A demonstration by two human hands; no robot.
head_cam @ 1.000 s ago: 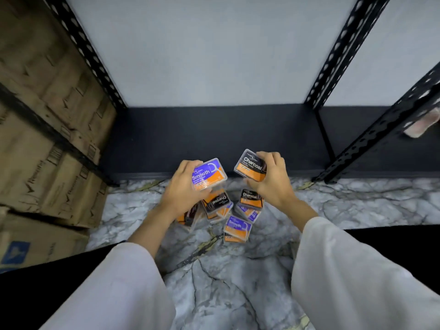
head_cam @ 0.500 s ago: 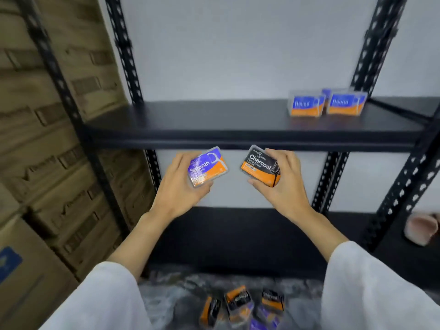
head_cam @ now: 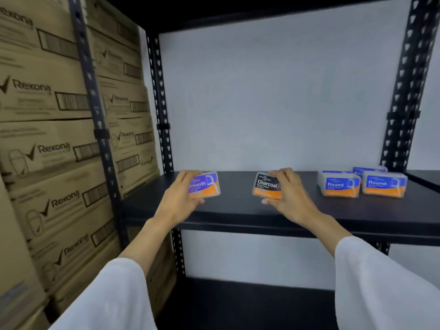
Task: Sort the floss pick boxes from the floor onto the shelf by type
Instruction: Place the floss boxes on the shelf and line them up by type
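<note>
My left fingers (head_cam: 188, 175) are wrapped over the top and left end of the Smooth box (head_cam: 206, 185), thumb pressed under its lower edge, so the left hand (head_cam: 177, 201) is clamped on it. My right fingers (head_cam: 281, 173) curl over the top right corner of the Charcoal box (head_cam: 267, 186), thumb against its bottom edge, and the right hand (head_cam: 289, 198) grips it just as firmly. Both boxes stand upright with labels facing me, over the black shelf (head_cam: 238, 208); I cannot tell whether their bottoms touch the board or sit just above it.

The Smooth box is toward the left end of the shelf, near the left rear upright (head_cam: 160, 101) but not against it. The Charcoal box is around the middle, with a bare strip of board between the two. To the right, well apart from my right hand, three Round boxes (head_cam: 339, 184) stand grouped: two side by side in front, nearly touching, and a third behind, mostly hidden. They sit close to the right upright (head_cam: 404, 91).

I see open board in front of both held boxes up to the shelf's front edge, and behind them back to the pale wall (head_cam: 273, 91). Overhead there is ample room below the next board. Stacked Rexona cartons (head_cam: 47, 110) fill the bay to my left, past the front post (head_cam: 92, 96).
</note>
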